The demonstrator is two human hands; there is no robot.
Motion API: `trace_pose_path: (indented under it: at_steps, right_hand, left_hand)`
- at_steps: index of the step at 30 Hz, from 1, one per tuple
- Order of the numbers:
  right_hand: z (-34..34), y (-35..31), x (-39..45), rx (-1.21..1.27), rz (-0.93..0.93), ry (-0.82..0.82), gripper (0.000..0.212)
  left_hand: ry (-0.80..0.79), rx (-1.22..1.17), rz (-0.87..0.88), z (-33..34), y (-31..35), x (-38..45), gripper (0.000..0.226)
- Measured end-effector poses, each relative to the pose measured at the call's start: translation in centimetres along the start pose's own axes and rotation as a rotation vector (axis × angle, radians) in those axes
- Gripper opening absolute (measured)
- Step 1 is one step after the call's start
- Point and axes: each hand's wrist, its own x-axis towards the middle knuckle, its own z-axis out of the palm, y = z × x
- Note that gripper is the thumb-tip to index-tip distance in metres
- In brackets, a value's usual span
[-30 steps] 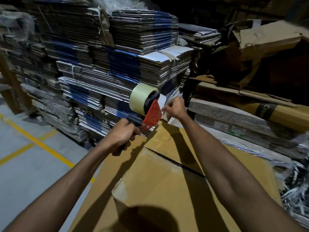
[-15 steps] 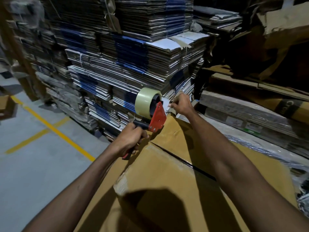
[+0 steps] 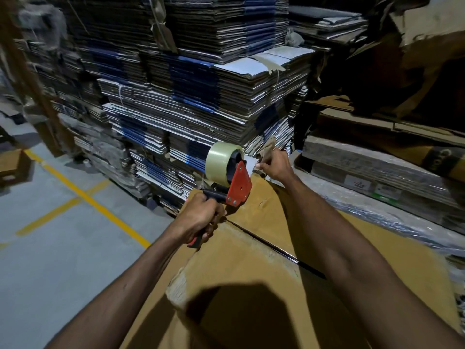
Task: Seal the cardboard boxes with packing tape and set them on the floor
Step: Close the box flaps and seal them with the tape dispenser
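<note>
A large brown cardboard box (image 3: 251, 285) lies in front of me, its top flaps meeting at a dark seam (image 3: 271, 245). My left hand (image 3: 201, 217) grips the handle of a red tape dispenser (image 3: 239, 183) that carries a roll of clear tape (image 3: 221, 159), held at the box's far end. My right hand (image 3: 273, 163) pinches the loose tape end (image 3: 250, 163) just right of the roll, above the far edge of the box.
Tall stacks of flattened cartons (image 3: 188, 96) rise right behind the box. More flat cardboard and wrapped bundles (image 3: 377, 172) lie at the right. Grey floor (image 3: 50, 248) with yellow lines (image 3: 88, 197) spreads to the left.
Both hands with the dispenser have stayed at the box's far end, while my view has shifted left and lower. The right hand still pinches the tape end.
</note>
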Motion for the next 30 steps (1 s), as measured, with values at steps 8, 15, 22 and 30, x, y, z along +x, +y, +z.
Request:
trace_pose_path:
  at_steps: [8, 15, 22, 30]
  right_hand:
    - [0.4, 0.5, -0.1, 0.037, 0.028, -0.027, 0.018]
    - [2.4, 1.3, -0.1, 0.155, 0.370, -0.148, 0.024]
    - [1.6, 0.4, -0.5, 0.058, 0.501, -0.269, 0.050]
    - [1.7, -0.9, -3.2, 0.086, 0.290, 0.009, 0.042]
  left_hand:
    - [-0.003, -0.007, -0.037, 0.8, -0.8, 1.0, 0.016]
    - [-0.006, 0.011, -0.054, 0.8, -1.4, 1.7, 0.015]
    - [0.005, 0.016, -0.048, 0.8, -1.5, 1.4, 0.014]
    - [-0.001, 0.017, -0.035, 0.8, -1.8, 1.7, 0.015]
